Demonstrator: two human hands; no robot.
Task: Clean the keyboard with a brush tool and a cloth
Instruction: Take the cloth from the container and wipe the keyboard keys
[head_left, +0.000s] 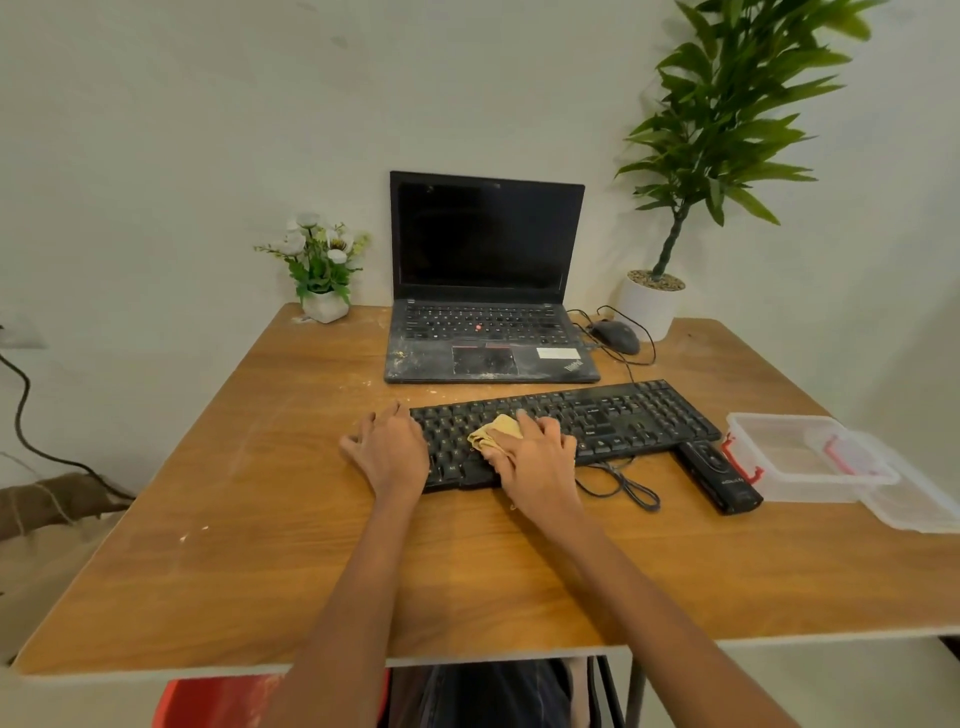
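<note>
Keyboard (597, 421), black, lies across the middle of a wooden table (260, 545), just in front of a dusty open laptop (488, 332). Right hand (537, 452) presses a crumpled yellow cloth (496, 434) onto the keys, fingers spread over it. Left hand (389, 449) rests flat on the keyboard's left end, fingers relaxed. A black brush tool (719, 475) lies beside its right end, touching a clear plastic box (800, 457).

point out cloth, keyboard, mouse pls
cloth (496, 432), head view, exposed yellow fold left of the fingers
keyboard (623, 415), head view, keys right of the hands
mouse (616, 335), head view, top shell
</note>
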